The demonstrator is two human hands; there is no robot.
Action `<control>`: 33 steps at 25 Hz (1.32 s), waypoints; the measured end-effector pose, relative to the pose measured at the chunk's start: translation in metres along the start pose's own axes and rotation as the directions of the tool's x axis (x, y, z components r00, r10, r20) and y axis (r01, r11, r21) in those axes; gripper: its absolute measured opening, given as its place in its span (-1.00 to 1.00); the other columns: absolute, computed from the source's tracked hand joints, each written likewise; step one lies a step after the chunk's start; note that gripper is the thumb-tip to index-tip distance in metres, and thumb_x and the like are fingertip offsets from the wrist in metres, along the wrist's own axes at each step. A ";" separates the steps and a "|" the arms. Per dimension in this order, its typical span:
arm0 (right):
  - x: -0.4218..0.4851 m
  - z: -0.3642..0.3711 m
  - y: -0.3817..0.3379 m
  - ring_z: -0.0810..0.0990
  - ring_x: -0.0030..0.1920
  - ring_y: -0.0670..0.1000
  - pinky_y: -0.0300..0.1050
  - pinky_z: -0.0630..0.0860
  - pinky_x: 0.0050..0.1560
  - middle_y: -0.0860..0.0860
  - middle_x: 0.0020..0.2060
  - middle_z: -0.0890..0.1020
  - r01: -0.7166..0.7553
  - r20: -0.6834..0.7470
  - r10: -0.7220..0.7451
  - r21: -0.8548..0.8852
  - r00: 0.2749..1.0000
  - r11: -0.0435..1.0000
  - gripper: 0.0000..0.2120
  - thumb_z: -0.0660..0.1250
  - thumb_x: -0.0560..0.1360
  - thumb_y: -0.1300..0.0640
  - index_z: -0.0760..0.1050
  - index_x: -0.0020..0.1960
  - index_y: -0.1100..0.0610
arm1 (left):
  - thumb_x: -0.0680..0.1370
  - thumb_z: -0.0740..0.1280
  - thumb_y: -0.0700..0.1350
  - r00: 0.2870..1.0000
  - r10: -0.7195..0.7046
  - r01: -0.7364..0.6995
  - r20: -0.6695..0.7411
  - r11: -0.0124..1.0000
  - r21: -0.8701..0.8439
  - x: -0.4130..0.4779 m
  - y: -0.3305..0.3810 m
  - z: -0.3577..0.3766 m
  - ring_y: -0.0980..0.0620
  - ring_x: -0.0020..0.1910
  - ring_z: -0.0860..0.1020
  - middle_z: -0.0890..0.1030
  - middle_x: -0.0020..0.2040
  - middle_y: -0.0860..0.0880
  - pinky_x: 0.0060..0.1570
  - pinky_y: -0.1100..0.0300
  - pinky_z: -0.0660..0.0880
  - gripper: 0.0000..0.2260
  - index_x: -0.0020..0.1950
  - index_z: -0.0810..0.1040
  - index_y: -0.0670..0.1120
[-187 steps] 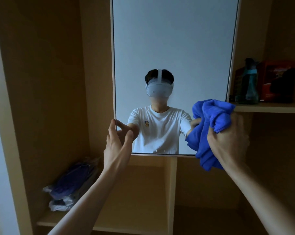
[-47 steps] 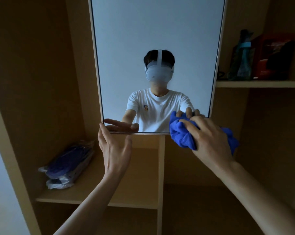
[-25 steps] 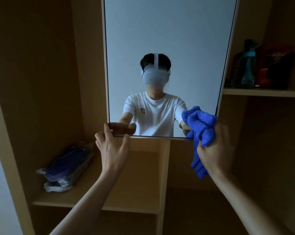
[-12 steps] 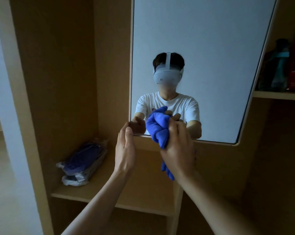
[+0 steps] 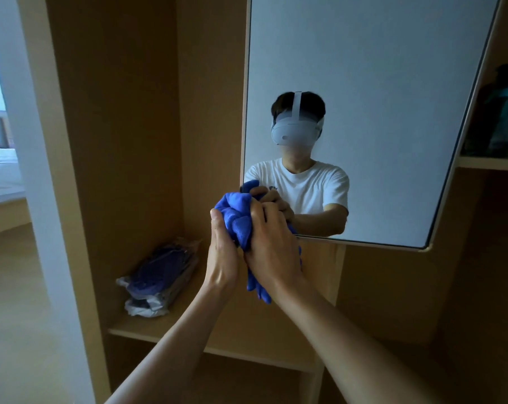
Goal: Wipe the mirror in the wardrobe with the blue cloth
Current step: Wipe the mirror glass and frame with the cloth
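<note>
The tall mirror (image 5: 378, 68) hangs inside the wooden wardrobe, tilted, its bottom edge just above the hands. A bunched blue cloth (image 5: 236, 220) is pressed at the mirror's lower left corner. My right hand (image 5: 271, 249) grips the cloth from the right, and a tail of cloth hangs below it. My left hand (image 5: 222, 252) lies against the cloth's left side, thumb up, fingers hidden behind the cloth. The mirror reflects a person in a white T-shirt and the hands.
A plastic-wrapped dark bundle (image 5: 159, 275) lies on the lower left shelf (image 5: 159, 330). Bottles and a red item (image 5: 500, 118) stand on the right shelf. A wardrobe side panel (image 5: 80, 170) rises at left, with a bed beyond it.
My right hand has carried the cloth left along the mirror's bottom edge, from the lower right corner to the lower left. It now meets my left hand, which left the mirror's edge.
</note>
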State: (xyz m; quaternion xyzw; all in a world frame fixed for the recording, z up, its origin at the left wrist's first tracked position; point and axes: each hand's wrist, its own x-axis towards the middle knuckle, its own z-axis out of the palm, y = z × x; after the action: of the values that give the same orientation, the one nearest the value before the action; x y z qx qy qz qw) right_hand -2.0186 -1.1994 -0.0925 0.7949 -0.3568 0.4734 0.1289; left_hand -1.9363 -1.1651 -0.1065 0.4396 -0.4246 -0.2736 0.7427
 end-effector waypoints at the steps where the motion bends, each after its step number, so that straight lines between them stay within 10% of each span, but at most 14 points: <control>1: -0.002 -0.005 0.006 0.56 0.02 0.04 -0.10 0.57 -0.19 0.07 0.11 0.49 0.031 0.016 -0.031 -0.005 0.999 0.999 -0.57 0.27 0.58 0.03 0.34 0.41 0.13 | 0.67 -0.12 0.33 1.000 -0.007 0.007 -0.012 1.000 0.020 -0.001 0.000 0.003 0.02 0.13 0.69 0.74 0.08 -0.09 0.14 0.09 0.63 -0.37 0.31 0.60 0.02; 8: -0.019 -0.057 0.086 0.54 -0.02 0.11 0.00 0.57 -0.17 0.13 0.04 0.51 -0.046 -0.006 0.046 -0.096 0.999 0.994 -0.61 0.31 0.50 0.21 0.42 0.31 0.20 | 0.49 0.04 0.43 0.997 0.029 -0.012 -0.074 0.976 0.219 -0.001 -0.005 0.015 0.03 0.32 0.52 0.53 0.34 0.04 0.37 -0.11 0.46 -0.35 0.45 0.41 0.13; 18: -0.053 -0.139 0.192 0.52 -0.15 -0.01 -0.30 0.35 -0.24 0.12 0.06 0.53 -0.289 -0.077 0.280 -0.161 0.957 0.944 -0.66 0.37 0.51 0.17 0.45 0.26 0.21 | 0.66 0.25 0.10 0.995 0.064 -0.024 -0.077 0.898 0.439 -0.015 -0.007 0.035 -0.07 0.54 0.26 0.19 0.60 -0.04 0.34 0.07 0.24 -0.37 0.66 0.04 0.05; 22: -0.055 -0.149 0.201 0.52 -0.16 0.09 -0.11 0.37 -0.22 0.13 -0.01 0.50 -0.437 -0.115 0.429 -0.056 0.896 0.898 -0.72 0.36 0.46 0.28 0.46 0.16 0.24 | 0.64 0.31 0.03 0.995 0.073 -0.032 -0.064 0.873 0.487 -0.017 -0.003 0.033 -0.08 0.56 0.24 0.17 0.62 -0.05 0.42 -0.01 0.27 -0.31 0.67 0.00 0.04; 33: -0.007 -0.131 0.142 0.54 -0.13 -0.03 -0.26 0.38 -0.31 -0.04 -0.09 0.51 -0.134 0.044 0.139 -0.114 0.989 0.984 -0.74 0.32 0.47 0.14 0.47 0.16 0.07 | 0.64 0.31 0.06 0.992 0.125 -0.095 -0.036 0.887 0.451 -0.001 -0.008 0.023 0.08 0.40 0.33 0.29 0.45 0.08 0.25 0.11 0.30 -0.36 0.63 0.06 0.17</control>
State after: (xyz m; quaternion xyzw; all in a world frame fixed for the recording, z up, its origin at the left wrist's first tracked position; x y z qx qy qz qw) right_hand -2.2053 -1.2258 -0.0496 0.7723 -0.4394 0.4397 0.1307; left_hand -1.9575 -1.1775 -0.1083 0.5828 -0.4765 -0.1116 0.6488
